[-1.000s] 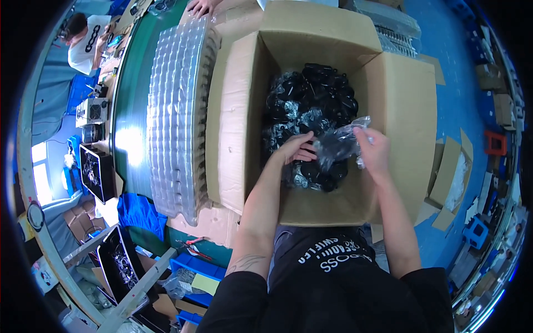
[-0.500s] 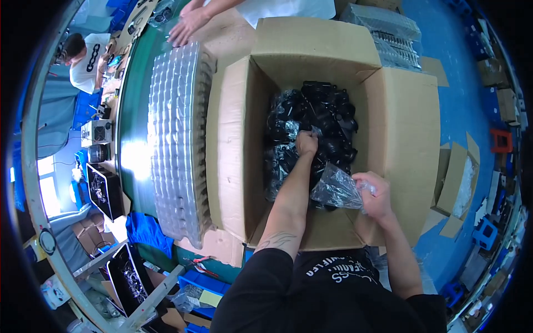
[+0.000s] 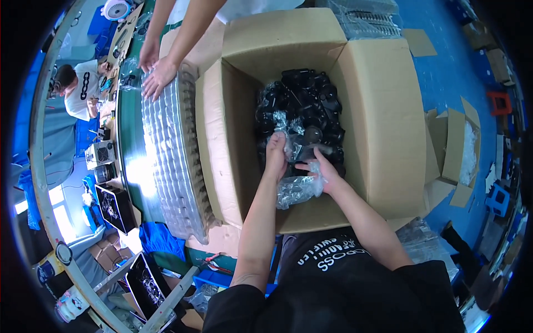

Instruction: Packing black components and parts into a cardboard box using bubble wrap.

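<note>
An open cardboard box [image 3: 388, 127] stands before me, its lower part filled with a heap of glossy black parts [image 3: 311, 100], several in clear plastic; their kind is hard to tell. Inside it, my left hand [image 3: 276, 155] is closed on a crumpled clear plastic bag [image 3: 294, 149] lying over the heap. Close by on the right, my right hand [image 3: 326, 173] has its thumb and forefinger spread, while its other fingers hold another clear plastic bag [image 3: 297, 191] that hangs toward the box's near wall.
Left of the box, a stack of clear plastic trays [image 3: 175, 161] lies on the green table [image 3: 130, 119]. Another person's hands [image 3: 158, 77] rest at its far end. More wrapped trays [image 3: 366, 19] sit behind the box. An opened carton [image 3: 452, 147] is on the blue floor.
My right hand has moved left into the box with its bag, and its thumb and forefinger have spread. My left hand has drawn back slightly. The other person's hands have come onto the tray stack.
</note>
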Motion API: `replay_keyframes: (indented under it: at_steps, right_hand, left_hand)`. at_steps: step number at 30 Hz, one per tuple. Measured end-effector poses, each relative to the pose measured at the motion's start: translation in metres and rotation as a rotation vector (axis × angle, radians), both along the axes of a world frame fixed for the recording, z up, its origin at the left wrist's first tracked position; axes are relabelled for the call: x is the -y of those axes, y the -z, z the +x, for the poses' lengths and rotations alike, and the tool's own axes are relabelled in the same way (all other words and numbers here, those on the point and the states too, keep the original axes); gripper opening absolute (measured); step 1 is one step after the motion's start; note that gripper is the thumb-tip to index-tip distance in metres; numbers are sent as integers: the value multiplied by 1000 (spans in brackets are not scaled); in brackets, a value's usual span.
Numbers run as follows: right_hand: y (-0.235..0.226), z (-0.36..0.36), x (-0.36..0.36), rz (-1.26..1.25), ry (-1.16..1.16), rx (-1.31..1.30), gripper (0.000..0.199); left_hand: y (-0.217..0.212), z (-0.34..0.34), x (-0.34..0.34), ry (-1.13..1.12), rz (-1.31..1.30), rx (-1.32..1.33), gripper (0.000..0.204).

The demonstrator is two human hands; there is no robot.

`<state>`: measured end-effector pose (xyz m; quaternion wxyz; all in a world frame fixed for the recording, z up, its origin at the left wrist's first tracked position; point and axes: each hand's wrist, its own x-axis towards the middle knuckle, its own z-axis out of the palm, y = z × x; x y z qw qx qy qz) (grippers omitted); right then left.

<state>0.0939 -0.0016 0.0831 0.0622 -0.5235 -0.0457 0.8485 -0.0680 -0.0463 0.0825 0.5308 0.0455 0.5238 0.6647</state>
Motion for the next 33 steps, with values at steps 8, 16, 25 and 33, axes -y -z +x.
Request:
replay_keyframes:
  at_steps: [8, 16, 25, 33]
  right_hand:
    - [-22, -10, 13, -161, 268, -646, 40]
    - [-2, 24, -1, 60, 208, -428, 25]
    - [-83, 25, 30, 395, -469, 77, 20]
    - [-61, 50, 18, 1340, -910, 541, 20]
  left_hand:
    - [-49, 48, 37, 765, -6, -1355, 18]
    - [-93, 51, 28, 694, 286, -1395, 19]
    - [124, -38, -56, 588, -875, -1161, 28]
    - [101, -36, -78, 645, -792, -901, 19]
